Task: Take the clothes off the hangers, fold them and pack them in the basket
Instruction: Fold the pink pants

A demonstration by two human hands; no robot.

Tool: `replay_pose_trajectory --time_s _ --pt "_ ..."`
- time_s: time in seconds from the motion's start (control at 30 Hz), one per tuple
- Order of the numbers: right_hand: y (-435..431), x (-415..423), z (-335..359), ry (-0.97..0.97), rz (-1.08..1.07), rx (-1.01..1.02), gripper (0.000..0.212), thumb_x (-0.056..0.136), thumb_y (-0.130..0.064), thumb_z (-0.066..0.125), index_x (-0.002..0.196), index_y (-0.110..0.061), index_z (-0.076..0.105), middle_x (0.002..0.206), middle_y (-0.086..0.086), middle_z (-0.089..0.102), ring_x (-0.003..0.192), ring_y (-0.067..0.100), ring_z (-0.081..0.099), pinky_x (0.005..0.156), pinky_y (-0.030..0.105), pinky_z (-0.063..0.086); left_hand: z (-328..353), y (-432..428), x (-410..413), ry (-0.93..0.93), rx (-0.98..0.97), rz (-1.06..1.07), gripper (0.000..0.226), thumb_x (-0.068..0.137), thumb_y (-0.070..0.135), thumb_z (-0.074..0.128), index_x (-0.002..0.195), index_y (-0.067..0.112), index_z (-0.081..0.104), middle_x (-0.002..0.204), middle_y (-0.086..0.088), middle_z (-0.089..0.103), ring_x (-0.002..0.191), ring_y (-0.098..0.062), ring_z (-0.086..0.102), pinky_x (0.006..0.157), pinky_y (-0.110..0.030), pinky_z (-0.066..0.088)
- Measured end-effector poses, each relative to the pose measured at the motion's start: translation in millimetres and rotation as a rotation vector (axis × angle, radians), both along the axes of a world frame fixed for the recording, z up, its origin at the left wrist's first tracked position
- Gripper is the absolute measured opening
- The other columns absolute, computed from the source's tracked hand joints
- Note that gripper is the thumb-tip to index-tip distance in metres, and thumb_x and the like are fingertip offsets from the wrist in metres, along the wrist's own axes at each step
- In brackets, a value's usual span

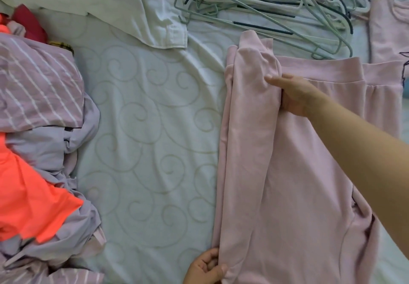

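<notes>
A pale pink sweatshirt [298,173] lies flat on the bed at the right, one sleeve folded lengthwise over its left side. My right hand [292,94] reaches in from the right and holds the sleeve near its cuff end, thumb on top of the cloth. My left hand [205,268] at the bottom edge pinches the near left corner of the same sweatshirt. A heap of empty grey-green hangers [265,5] lies at the top of the bed. No basket is in view.
A pile of clothes sits at the left: lilac striped cloth [37,84], an orange garment [28,195], something red behind. A white shirt [137,7] lies at the top. Another pink garment [389,31] lies top right. The quilted bedsheet [150,140] spans the middle.
</notes>
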State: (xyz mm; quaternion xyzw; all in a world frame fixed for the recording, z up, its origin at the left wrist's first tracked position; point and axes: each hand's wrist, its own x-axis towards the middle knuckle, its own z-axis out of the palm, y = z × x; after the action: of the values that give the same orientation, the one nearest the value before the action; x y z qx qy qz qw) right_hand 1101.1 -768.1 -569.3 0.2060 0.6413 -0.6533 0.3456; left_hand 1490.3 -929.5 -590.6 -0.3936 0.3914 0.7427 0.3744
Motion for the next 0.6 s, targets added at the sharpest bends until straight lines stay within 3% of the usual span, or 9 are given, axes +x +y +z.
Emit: replay_pose_trajectory --time_s 0.1,0.17,0.27,0.43,0.53,0.6 --pt "26 33 -2 -0.049 0.132 -0.088 0.069 0.056 -0.036 0.084 0.113 -0.008 0.059 0.100 0.006 0.069 0.081 0.015 0.069 0.071 0.025 0.057 1 1 -24 0.068 -0.078 0.066 0.102 0.012 0.026 0.096 0.104 0.001 0.061 0.090 -0.015 0.073 0.078 -0.016 0.070 0.064 -0.022 0.054" --pt "40 55 -10 -0.065 0.169 -0.165 0.079 0.039 -0.040 0.093 0.104 -0.009 0.062 0.093 0.003 0.071 0.079 0.014 0.068 0.073 0.023 0.056 6 0 -60 0.142 -0.085 0.193 0.107 0.018 0.038 0.096 0.112 0.005 0.056 0.095 -0.008 0.073 0.085 -0.013 0.069 0.069 -0.020 0.053" --pt "40 70 -16 -0.001 0.194 -0.206 0.081 0.036 -0.040 0.093 0.104 -0.010 0.061 0.094 0.002 0.071 0.085 0.015 0.067 0.077 0.022 0.055 8 3 -134 0.233 -0.044 0.175 0.075 0.049 0.029 0.086 0.115 0.006 0.057 0.106 -0.010 0.070 0.095 -0.019 0.067 0.075 -0.026 0.054" --pt "26 73 -7 0.059 0.379 -0.150 0.064 0.055 -0.031 0.084 0.112 -0.015 0.059 0.102 -0.002 0.072 0.097 0.015 0.067 0.077 0.020 0.053 -5 17 -198 0.196 -0.204 0.094 0.022 0.078 0.010 0.072 0.098 0.013 0.064 0.098 -0.008 0.070 0.093 -0.026 0.066 0.083 -0.037 0.054" --pt "38 78 -4 -0.050 0.521 -0.117 0.084 0.038 -0.046 0.091 0.111 -0.015 0.062 0.104 -0.001 0.071 0.093 0.013 0.067 0.078 0.022 0.054 -7 17 -189 0.187 -0.167 0.210 0.019 0.085 0.007 0.062 0.103 0.014 0.062 0.101 -0.009 0.069 0.092 -0.023 0.065 0.089 -0.039 0.052" --pt "46 82 -3 -0.111 0.661 -0.017 0.078 0.037 -0.049 0.090 0.104 -0.016 0.065 0.088 -0.004 0.068 0.074 0.008 0.062 0.072 0.020 0.049 -10 14 -183 0.185 -0.142 0.255 0.017 0.088 0.008 0.060 0.103 0.015 0.061 0.100 -0.008 0.069 0.090 -0.021 0.065 0.089 -0.038 0.052"
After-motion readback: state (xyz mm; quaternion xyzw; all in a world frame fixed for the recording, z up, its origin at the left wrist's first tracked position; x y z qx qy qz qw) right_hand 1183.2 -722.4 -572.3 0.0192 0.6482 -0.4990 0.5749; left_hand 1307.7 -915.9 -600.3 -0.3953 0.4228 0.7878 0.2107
